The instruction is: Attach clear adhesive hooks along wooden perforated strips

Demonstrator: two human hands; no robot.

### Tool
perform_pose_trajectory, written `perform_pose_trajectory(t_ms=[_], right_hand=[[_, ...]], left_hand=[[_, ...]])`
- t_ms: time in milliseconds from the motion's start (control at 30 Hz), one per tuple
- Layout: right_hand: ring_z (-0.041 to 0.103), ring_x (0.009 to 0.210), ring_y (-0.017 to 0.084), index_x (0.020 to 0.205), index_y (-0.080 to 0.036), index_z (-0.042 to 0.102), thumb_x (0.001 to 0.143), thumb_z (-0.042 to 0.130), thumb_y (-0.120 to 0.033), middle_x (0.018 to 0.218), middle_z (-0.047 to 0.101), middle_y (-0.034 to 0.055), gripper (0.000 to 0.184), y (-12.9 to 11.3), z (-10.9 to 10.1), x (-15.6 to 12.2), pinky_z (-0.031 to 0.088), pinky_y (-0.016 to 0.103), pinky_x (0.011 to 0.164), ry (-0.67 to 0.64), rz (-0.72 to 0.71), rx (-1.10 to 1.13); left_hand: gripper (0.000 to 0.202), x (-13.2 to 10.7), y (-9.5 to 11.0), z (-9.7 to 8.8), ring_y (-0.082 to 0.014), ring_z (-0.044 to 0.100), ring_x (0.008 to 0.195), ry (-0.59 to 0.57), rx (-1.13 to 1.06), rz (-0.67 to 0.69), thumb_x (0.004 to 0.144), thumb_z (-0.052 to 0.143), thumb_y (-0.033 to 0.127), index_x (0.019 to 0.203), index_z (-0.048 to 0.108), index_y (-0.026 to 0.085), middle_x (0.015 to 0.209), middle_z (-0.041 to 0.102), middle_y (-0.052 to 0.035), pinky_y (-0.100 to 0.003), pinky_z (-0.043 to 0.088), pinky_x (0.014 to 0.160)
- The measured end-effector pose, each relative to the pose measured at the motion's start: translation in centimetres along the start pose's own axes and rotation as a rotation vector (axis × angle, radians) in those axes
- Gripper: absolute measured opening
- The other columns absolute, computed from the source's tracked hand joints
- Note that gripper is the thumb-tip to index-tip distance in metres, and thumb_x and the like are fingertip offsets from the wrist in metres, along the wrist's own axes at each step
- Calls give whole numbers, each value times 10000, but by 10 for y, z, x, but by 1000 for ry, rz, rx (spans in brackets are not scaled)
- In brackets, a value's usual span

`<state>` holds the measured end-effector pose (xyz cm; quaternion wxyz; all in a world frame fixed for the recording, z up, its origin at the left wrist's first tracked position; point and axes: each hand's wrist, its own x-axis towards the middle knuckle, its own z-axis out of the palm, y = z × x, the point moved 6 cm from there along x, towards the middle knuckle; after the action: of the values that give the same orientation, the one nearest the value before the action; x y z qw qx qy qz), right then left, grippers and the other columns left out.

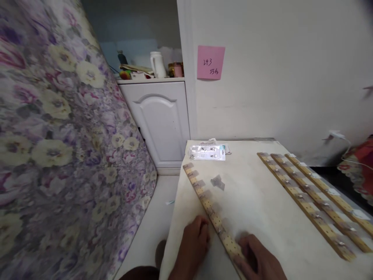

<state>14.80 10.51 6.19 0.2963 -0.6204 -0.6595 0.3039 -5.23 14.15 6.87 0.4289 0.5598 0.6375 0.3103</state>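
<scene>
A narrow wooden strip with rows of small holes lies slantwise on the white table, and translucent pieces with small metal fittings sit along it. My left hand rests closed on the tabletop just left of the strip; what its curled fingers hold, if anything, is hidden. At the strip's near end, my right hand is bent over the right edge, slightly blurred, its fingers closed on the strip. A small grey translucent piece lies right of the strip's far half.
Clear blister packs lie at the far edge of the table. Several similar strips lie along the right side. A floral curtain hangs at left, a white cabinet stands behind, and a pink note is on the wall.
</scene>
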Motion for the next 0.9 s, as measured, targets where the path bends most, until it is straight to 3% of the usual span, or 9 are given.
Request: perform_pose_trajectory(t_ms=[133,300,500,900], right_hand=[[595,633,152,974,-212,543,840,471,-492,769,600,0,318,9,-2,26,481,259,593,-100,45,272],[550,450,102,1033,-204,518,790,537,-507,759,553,-27,390,8,18,56,352,205,368,-238,159,495],[409,432,75,754,-192,543,746,612,-376,530,426,-82,197,-6,24,67,321,207,427,-231,101,472],[444,565,110,749,-184,561,745,593,-263,590,463,-56,86,-7,18,66,347,227,542,-214,58,429]], left_hand=[[122,-7,8,0,-115,521,553,13,50,62,793,437,173,836,547,206,640,571,38,-212,369,533],[256,-13,15,11,-127,554,621,-49,-15,104,737,514,147,980,576,200,701,603,34,-215,396,588],[162,-13,17,18,-141,537,667,-48,21,122,740,541,167,873,627,202,707,599,26,-228,374,617],[116,-10,14,19,-128,511,640,-25,11,85,734,537,159,818,608,197,686,574,35,-217,362,611]])
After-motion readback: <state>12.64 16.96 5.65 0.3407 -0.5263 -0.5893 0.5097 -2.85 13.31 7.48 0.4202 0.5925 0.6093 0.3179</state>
